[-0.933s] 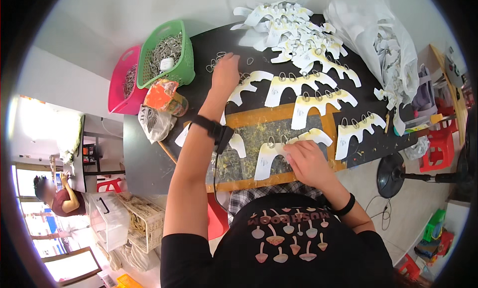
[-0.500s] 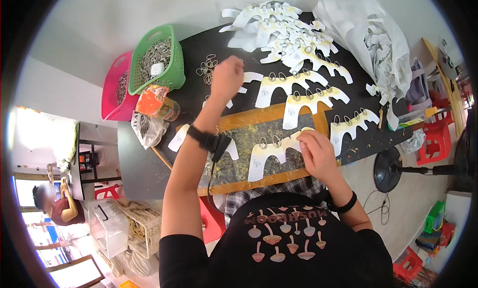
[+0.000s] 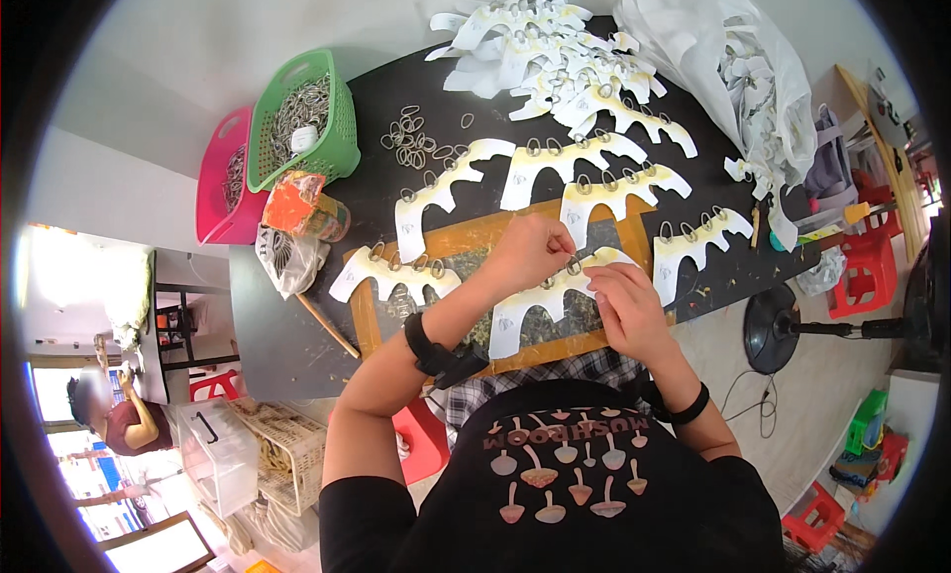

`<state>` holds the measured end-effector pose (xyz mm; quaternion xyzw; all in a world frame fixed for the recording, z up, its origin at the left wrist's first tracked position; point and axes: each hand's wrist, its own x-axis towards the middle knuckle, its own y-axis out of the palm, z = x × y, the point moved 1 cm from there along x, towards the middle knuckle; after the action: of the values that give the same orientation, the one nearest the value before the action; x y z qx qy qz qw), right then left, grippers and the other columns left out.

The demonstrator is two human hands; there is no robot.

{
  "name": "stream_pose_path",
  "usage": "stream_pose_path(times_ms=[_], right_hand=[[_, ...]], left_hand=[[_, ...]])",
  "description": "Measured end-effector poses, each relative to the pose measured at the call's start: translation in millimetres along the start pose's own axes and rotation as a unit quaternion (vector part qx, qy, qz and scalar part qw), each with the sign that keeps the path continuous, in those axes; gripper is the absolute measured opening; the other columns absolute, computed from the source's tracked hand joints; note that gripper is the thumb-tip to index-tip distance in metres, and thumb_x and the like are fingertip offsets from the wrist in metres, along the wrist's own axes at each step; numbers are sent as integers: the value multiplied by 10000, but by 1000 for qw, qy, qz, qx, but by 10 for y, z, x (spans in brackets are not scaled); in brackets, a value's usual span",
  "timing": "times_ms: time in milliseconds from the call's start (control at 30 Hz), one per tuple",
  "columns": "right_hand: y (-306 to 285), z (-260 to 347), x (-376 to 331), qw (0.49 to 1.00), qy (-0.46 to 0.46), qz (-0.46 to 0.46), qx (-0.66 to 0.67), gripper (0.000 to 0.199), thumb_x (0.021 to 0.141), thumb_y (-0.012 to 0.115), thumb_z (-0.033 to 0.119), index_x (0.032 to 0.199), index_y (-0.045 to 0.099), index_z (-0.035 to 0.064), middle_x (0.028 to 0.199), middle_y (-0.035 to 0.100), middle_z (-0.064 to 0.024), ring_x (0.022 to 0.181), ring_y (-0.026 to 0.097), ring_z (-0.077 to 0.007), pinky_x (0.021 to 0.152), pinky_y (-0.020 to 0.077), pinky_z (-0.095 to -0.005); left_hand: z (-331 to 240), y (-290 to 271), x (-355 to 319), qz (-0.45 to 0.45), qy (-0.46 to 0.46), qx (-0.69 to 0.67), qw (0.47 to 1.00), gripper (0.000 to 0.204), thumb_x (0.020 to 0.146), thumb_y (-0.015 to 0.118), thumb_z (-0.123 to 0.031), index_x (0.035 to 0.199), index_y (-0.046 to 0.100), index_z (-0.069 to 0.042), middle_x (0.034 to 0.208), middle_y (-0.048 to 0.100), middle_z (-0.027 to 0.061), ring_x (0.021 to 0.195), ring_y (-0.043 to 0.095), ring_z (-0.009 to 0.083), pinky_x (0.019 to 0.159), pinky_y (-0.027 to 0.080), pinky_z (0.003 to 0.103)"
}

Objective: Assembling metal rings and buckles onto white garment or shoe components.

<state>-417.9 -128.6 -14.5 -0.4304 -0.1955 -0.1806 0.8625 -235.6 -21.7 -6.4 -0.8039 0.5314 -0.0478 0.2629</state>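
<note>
Over the board, my left hand (image 3: 533, 253) pinches a metal ring (image 3: 574, 268) at the yellowed upper edge of a white arched cut-out piece (image 3: 513, 313). My right hand (image 3: 630, 306) has its thumb and fingers closed on the right end of that piece. Part of the piece and its other rings are covered by my hands. Around it lie more such pieces with rings along their edges: one to the left (image 3: 359, 273), one behind it (image 3: 414, 216), and one on the right (image 3: 672, 261). Loose metal rings (image 3: 408, 142) lie in a small heap at the back left.
A board edged with brown tape (image 3: 369, 320) lies on the black table. Green (image 3: 349, 137) and pink (image 3: 211, 202) baskets of rings stand left, near an orange-smeared jar (image 3: 322, 216). White pieces (image 3: 555, 58) pile up behind, beside a white plastic bag (image 3: 684, 38). A fan (image 3: 773, 330) stands right.
My left hand has come from the loose rings at the back left to the white piece, with a ring in its fingers. My right hand stays on the piece's right end.
</note>
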Motion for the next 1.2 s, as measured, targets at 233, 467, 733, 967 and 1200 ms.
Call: stream_pose_path(times_ms=[233, 467, 733, 967, 1200], right_hand=[[89, -9, 21, 999, -21, 35, -33, 248, 783, 625, 20, 1030, 606, 23, 1109, 664, -99, 1048, 577, -299, 888, 461, -417], [73, -23, 50, 997, 1, 48, -53, 263, 791, 628, 32, 1052, 601, 32, 1042, 670, -100, 1027, 579, -295, 874, 453, -422], [78, -29, 31, 999, -23, 25, -14, 252, 784, 623, 7, 1034, 601, 27, 1024, 673, -122, 929, 618, -308, 837, 467, -413], [-30, -51, 5, 1000, 2, -29, 9, 242, 770, 621, -24, 1006, 627, 31, 1027, 674, -133, 879, 639, -322, 771, 499, -406], [-138, -135, -38, 986, 94, -138, 27, 204, 818, 595, -44, 1009, 636, 15, 1004, 672, -160, 868, 641, -355, 764, 516, -404]], left_hand=[[-27, 134, -100, -85, 76, 165, 980, 128, 769, 700, -70, 884, 727, -19, 772, 701, 149, 721, 692, 278, 666, 551, 368], [-143, -293, 180, -227, 104, 291, 924, 126, 811, 665, -160, 826, 699, -39, 807, 638, 185, 754, 645, 378, 684, 524, 456], [635, -1197, 857, -260, 66, 377, 886, 266, 852, 561, -10, 1098, 661, -30, 1198, 637, 177, 1079, 618, 357, 879, 519, 430], [488, -1140, 892, -290, 4, 438, 851, 157, 848, 575, -64, 977, 650, -14, 983, 668, 186, 875, 660, 367, 765, 539, 454], [-70, -416, 472, -54, 162, 147, 974, 216, 781, 623, 4, 929, 750, -89, 882, 632, 120, 750, 635, 244, 692, 515, 318]])
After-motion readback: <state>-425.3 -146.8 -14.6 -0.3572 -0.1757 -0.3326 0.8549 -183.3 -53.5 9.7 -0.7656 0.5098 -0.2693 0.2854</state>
